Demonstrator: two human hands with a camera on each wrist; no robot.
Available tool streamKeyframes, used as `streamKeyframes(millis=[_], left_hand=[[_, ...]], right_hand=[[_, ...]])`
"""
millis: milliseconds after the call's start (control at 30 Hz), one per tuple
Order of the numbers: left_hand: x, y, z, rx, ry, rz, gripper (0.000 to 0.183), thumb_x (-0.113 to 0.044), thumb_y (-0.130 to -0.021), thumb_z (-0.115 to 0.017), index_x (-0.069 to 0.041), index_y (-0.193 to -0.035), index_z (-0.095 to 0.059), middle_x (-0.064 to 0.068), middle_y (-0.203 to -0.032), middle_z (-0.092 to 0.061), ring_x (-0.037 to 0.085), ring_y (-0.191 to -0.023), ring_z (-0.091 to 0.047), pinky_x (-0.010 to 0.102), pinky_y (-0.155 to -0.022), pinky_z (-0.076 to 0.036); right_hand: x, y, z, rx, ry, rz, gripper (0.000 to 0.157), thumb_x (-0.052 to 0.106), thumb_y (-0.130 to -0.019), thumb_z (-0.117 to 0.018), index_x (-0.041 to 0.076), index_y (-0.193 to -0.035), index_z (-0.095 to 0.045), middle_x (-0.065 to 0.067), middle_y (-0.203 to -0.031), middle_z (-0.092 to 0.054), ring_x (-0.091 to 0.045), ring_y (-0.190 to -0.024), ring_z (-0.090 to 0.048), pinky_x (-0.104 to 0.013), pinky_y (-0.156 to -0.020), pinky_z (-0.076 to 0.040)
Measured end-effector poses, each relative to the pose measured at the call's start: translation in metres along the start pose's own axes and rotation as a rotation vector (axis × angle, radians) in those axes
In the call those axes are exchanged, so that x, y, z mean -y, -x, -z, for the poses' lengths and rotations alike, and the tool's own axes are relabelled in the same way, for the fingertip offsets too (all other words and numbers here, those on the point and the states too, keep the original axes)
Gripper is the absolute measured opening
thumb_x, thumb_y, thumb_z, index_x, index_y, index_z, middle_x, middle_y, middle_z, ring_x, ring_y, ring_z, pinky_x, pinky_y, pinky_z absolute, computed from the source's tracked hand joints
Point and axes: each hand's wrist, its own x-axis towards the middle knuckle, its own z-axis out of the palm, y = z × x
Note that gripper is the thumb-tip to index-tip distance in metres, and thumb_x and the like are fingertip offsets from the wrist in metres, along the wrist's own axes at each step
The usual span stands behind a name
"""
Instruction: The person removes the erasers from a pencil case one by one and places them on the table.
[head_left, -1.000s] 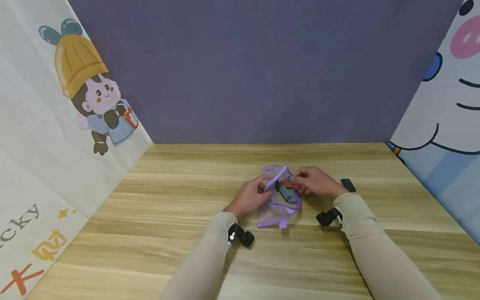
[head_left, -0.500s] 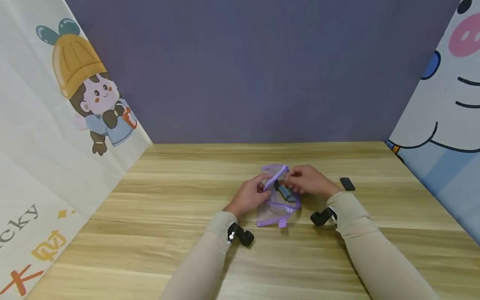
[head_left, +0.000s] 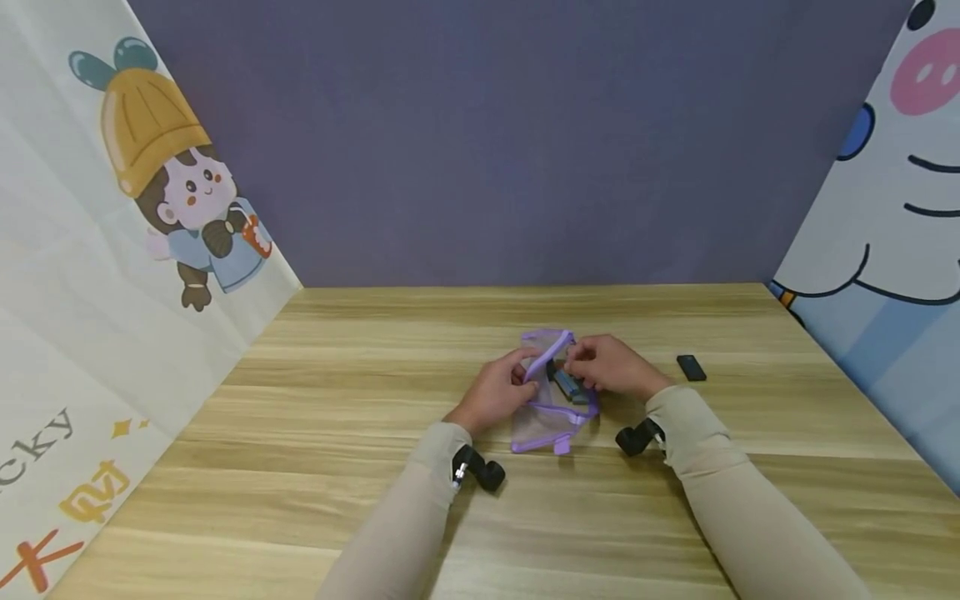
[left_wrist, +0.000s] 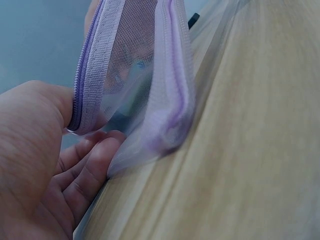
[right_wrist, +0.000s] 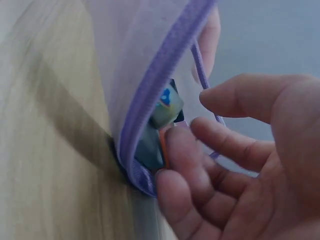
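A mesh zip pouch with purple trim (head_left: pixel 536 427) lies on the table, its mouth unzipped and spread. My left hand (head_left: pixel 495 393) pinches the zipper edge on the left side; in the left wrist view the thumb is behind the zipper tape (left_wrist: pixel 82 95). My right hand (head_left: pixel 617 367) is at the right side of the mouth. In the right wrist view its fingertips (right_wrist: pixel 182 150) reach inside beside an orange strip (right_wrist: pixel 163 147), the thumb standing apart from them. Inside the pouch lie a blue-grey oblong piece (head_left: pixel 566 383) and a pale piece with a blue print (right_wrist: pixel 167 107).
A small black rectangular object (head_left: pixel 691 367) lies on the wooden table (head_left: pixel 337 433) right of the pouch. A dark partition (head_left: pixel 525 150) stands along the back, with printed cartoon panels at the left and right sides.
My right hand has moved left from the pouch's right edge into its mouth, covering the orange piece in the head view. The black object now shows whole. My left hand keeps its hold.
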Motion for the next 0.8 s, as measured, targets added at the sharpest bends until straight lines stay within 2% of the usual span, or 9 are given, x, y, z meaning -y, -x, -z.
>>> streamKeyframes(millis=[167,300,433,800], left_hand=[[-0.0002,0.0008,0.0004,0.001,-0.004,0.0,0.054,-0.009,-0.09,-0.071,-0.018,-0.141,-0.057,0.001,-0.086,-0.064,0.012,-0.071,-0.06,0.027,-0.061,-0.053],[-0.0011,0.001,0.0004,0.005,0.001,-0.007,0.053,-0.009,-0.09,-0.071,-0.017,-0.141,-0.057,0.001,-0.086,-0.063,0.012,-0.071,-0.061,0.027,-0.061,-0.054],[-0.0011,0.001,0.0007,0.002,0.014,-0.009,0.053,-0.008,-0.09,-0.071,-0.016,-0.141,-0.057,0.001,-0.086,-0.063,0.011,-0.072,-0.061,0.027,-0.062,-0.054],[0.0004,0.0011,0.0011,0.004,0.005,-0.007,0.052,-0.008,-0.091,-0.071,-0.017,-0.141,-0.057,0.0,-0.086,-0.064,0.011,-0.073,-0.062,0.026,-0.062,-0.055]], right_hand=[[-0.0011,-0.001,-0.0023,-0.016,0.089,0.07,0.013,0.015,-0.096,-0.066,0.004,-0.102,-0.067,-0.006,-0.088,-0.066,-0.019,-0.068,-0.059,-0.034,-0.06,-0.049],[-0.003,-0.0008,-0.001,0.017,0.142,0.109,0.013,0.016,-0.094,-0.069,0.005,-0.101,-0.068,-0.004,-0.092,-0.068,-0.017,-0.074,-0.061,-0.034,-0.064,-0.051],[-0.0033,-0.0012,0.0001,0.059,0.155,0.119,0.015,0.018,-0.094,-0.069,0.005,-0.103,-0.068,-0.004,-0.093,-0.068,-0.018,-0.075,-0.061,-0.035,-0.065,-0.051],[0.0004,0.001,-0.0009,0.084,0.187,0.132,0.017,0.016,-0.094,-0.069,0.003,-0.106,-0.066,-0.004,-0.096,-0.068,-0.017,-0.077,-0.061,-0.035,-0.065,-0.05]])
